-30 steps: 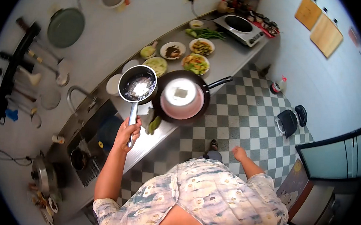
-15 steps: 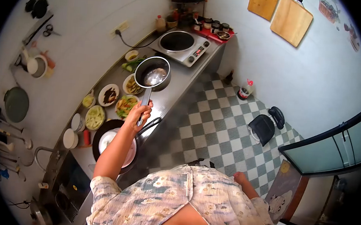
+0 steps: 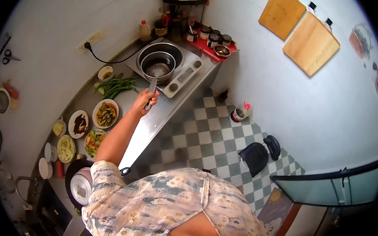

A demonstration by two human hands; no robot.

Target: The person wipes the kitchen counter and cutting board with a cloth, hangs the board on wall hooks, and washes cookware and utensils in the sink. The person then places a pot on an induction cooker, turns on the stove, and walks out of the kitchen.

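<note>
My left hand (image 3: pixel 146 101) is closed round the grey handle of a small saucepan (image 3: pixel 158 74). The saucepan is upright over the near side of the induction cooker (image 3: pixel 184 76), overlapping a larger dark round area on it. I cannot tell whether its base touches the cooker. Its inside is dark with a shiny bottom. Left of my forearm stand a plate of cooked sliced food (image 3: pixel 106 114) and a plate of mixed vegetables (image 3: pixel 94 143). My right hand is out of view.
Green peppers (image 3: pixel 117 86) and a small bowl (image 3: pixel 105 73) lie left of the cooker. A red tray (image 3: pixel 203 45) with jars stands behind it. A dark frying pan (image 3: pixel 69 177) is low left, with a white round object over it. A black chair (image 3: pixel 255 158) stands on the floor.
My left hand has carried the saucepan forward from above the counter to over the induction cooker. The view has shifted, and my right hand has gone out of sight.
</note>
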